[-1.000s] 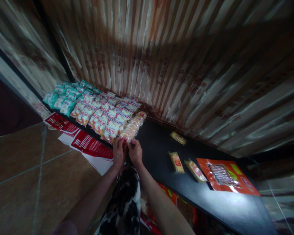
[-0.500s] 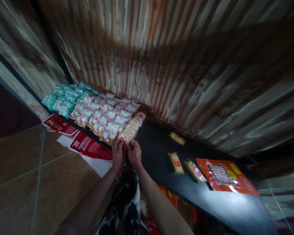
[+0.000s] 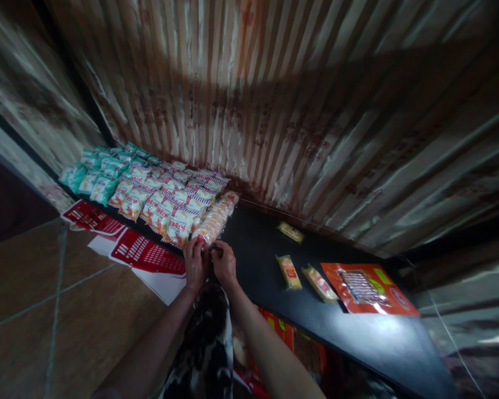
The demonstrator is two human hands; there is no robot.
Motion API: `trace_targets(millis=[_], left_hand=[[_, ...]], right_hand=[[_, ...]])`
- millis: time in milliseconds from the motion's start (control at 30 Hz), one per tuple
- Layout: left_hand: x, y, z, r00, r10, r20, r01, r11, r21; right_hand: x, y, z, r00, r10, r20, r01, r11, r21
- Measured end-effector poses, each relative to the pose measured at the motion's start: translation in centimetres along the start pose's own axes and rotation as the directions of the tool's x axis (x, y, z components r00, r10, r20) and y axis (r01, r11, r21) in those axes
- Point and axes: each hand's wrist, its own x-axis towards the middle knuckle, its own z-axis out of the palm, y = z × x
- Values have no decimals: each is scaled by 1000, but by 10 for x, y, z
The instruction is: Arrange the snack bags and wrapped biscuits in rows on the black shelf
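A row of clear-wrapped, pale round snacks (image 3: 216, 217) runs from the back wall to the front edge of the black shelf. At its near end, my left hand (image 3: 195, 264) closes its fingers on the front packet, where a bit of red shows. My right hand (image 3: 224, 262) is just right of that end, its fingers curled into a pinch. Whatever lies between those fingertips is too small to make out. Close against the row's left side stand white snack bags (image 3: 180, 224) with striped tops.
Teal bags (image 3: 104, 189) fill the shelf's left end. Right of my hands on the black shelf (image 3: 253, 260) lie several yellow wrapped bars (image 3: 289, 271) and an orange package (image 3: 368, 288). Red printed sheets (image 3: 146, 252) hang at the front edge. Corrugated sheeting (image 3: 249, 100) backs everything.
The whole view has shifted, so the shelf and goods sit a little farther left. Both hands stay at the near end of the row, with the right fingers slightly more curled.
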Motion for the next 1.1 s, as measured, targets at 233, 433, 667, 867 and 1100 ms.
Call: trace_targets(millis=[233, 433, 667, 867, 1100], left_hand=[[-4, 9, -4, 999, 27, 30, -28, 1000, 11], [1, 32, -8, 997, 34, 74, -33, 999, -15], [0, 66, -2, 895, 35, 445, 8, 995, -95], [-21, 95, -3, 777, 25, 629, 62, 991, -116], [-61, 116, -11, 823, -11, 568, 154, 967, -205]], right_hand=[[-8, 13, -15, 1000, 24, -19, -24, 1000, -20], [-17, 11, -29, 994, -10, -105, 2, 997, -79], [-28, 18, -50, 992, -23, -121, 14, 997, -74], [-52, 24, -82, 991, 53, -121, -59, 997, -53], [-87, 25, -109, 989, 87, -123, -101, 988, -113]])
